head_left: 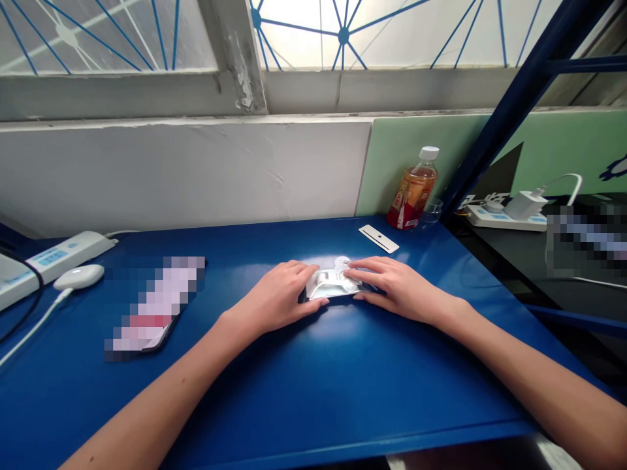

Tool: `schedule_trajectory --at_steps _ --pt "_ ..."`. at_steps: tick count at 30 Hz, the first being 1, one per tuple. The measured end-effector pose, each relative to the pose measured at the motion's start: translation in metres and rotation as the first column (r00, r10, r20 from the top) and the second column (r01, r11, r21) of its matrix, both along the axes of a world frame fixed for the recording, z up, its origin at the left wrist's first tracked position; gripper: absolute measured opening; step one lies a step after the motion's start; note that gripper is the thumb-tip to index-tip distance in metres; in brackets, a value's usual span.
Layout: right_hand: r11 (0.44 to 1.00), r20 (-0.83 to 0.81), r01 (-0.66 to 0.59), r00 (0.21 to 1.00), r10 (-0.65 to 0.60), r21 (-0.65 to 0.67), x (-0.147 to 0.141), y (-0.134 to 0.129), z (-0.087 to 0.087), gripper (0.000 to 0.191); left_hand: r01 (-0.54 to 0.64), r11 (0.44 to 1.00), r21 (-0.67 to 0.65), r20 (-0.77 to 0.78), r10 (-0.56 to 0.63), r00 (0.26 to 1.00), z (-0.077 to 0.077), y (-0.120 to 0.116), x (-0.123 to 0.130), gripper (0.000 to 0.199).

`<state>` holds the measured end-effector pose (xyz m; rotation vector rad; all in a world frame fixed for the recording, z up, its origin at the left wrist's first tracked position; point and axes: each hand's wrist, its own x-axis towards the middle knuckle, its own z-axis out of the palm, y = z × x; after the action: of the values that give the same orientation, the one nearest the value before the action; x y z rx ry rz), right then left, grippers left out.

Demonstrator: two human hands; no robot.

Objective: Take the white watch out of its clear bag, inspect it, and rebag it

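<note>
Because the clear, shiny packet (pixel 333 284) looks slick, I judge that light, even pressure suits it; squeezing hard could buckle it. My left hand (pixel 281 297) is narrowed around its left end, fingertips by the far edge and thumb at the near one, a sensible brace against sliding. My right hand (pixel 392 286) has its fingers over the right end and its thumb by the near edge; whether it grips or only rests, I cannot tell. Keeping both wrists low should help hold the packet flat, mid-way across the blue table (pixel 313 385). Over the surface, far left, lies a white power strip (pixel 81 251), then a white oval device (pixel 79 278) on a cable, then a pixelated flat object (pixel 164 300). A slotted white card (pixel 379 239) lies beyond my right fingers, and a red-and-orange drink bottle (pixel 413 199) stands upright at the far right. Behind run a pale wall (pixel 186 173), blue window bars (pixel 343 35) and a green panel (pixel 416 140), with a slanting blue post (pixel 499 117) to the right.
</note>
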<state>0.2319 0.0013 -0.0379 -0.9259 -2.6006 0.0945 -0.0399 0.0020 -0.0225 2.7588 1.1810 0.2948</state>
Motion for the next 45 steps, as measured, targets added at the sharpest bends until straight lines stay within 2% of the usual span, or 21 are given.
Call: schedule_trajectory --at_steps 3,6,9,11,13,16,18,20,22,24,26,29,31,35,38,45 --pt "0.999 -0.065 0.006 0.998 -0.004 0.034 -0.001 0.000 0.001 0.030 0.009 1.000 0.013 0.031 -0.010 0.999 0.001 0.000 0.000 0.040" --pt "0.998 -0.218 0.057 0.975 -0.049 0.029 -0.002 -0.002 0.002 0.024 0.053 0.999 0.011 0.162 -0.054 0.985 0.005 -0.002 0.003 0.037" --pt "0.986 -0.445 0.125 0.881 -0.162 -0.111 -0.006 -0.006 0.005 0.016 0.093 0.994 -0.062 0.360 -0.064 0.931 0.010 -0.006 0.007 0.034" --pt "0.960 -0.535 0.128 0.808 -0.246 -0.248 -0.008 -0.008 0.006 0.016 0.079 0.985 -0.155 0.457 0.000 0.889 0.011 -0.010 0.011 0.034" --pt "0.927 -0.553 0.095 0.778 -0.297 -0.363 -0.011 -0.008 0.006 0.018 0.045 0.963 -0.267 0.482 0.093 0.871 0.011 -0.011 0.013 0.036" --pt "0.886 -0.525 0.062 0.785 -0.328 -0.460 -0.013 -0.005 0.001 0.022 -0.010 0.938 -0.346 0.459 0.178 0.871 0.006 -0.009 0.013 0.037" --pt "0.881 -0.498 0.081 0.799 -0.337 -0.467 -0.014 -0.002 -0.004 0.022 -0.031 0.954 -0.298 0.419 0.160 0.894 0.002 -0.007 0.011 0.038" --pt "0.893 -0.465 0.129 0.816 -0.343 -0.431 -0.013 0.000 -0.008 0.021 -0.025 0.981 -0.194 0.338 0.090 0.937 -0.002 -0.005 0.009 0.046" --pt "0.912 -0.430 0.192 0.834 -0.346 -0.362 -0.013 0.001 -0.012 0.019 -0.012 0.994 -0.109 0.231 0.037 0.972 -0.004 -0.004 0.006 0.063" --pt "0.930 -0.394 0.235 0.855 -0.336 -0.284 -0.013 0.002 -0.015 0.017 -0.011 0.997 -0.082 0.137 0.022 0.990 -0.005 -0.004 0.003 0.076" --pt "0.943 -0.362 0.247 0.878 -0.314 -0.222 -0.012 0.004 -0.017 0.018 -0.015 0.996 -0.090 0.071 0.021 0.997 -0.007 -0.003 0.001 0.079" --pt "0.962 -0.282 0.209 0.926 -0.252 -0.174 -0.010 0.005 -0.016 0.028 -0.034 0.992 -0.125 0.031 0.039 0.999 -0.010 -0.001 0.000 0.082" --pt "0.977 -0.189 0.136 0.968 -0.167 -0.166 -0.006 0.004 -0.013 0.039 -0.052 0.989 -0.140 0.021 0.056 0.998 -0.012 0.000 0.000 0.086" --pt "0.978 0.002 0.034 0.999 -0.035 -0.204 0.000 0.003 -0.008 0.070 -0.064 0.988 -0.138 -0.003 0.064 0.998 -0.010 0.002 -0.002 0.090" --pt "0.970 0.054 0.053 0.998 -0.041 -0.235 0.001 0.003 -0.008 0.078 -0.055 0.988 -0.146 -0.044 0.049 0.998 -0.006 0.003 -0.005 0.094" --pt "0.965 0.088 0.071 0.995 -0.050 -0.251 0.000 0.004 -0.009 0.082 -0.059 0.987 -0.147 -0.084 0.047 0.995 -0.004 0.003 -0.007 0.097"
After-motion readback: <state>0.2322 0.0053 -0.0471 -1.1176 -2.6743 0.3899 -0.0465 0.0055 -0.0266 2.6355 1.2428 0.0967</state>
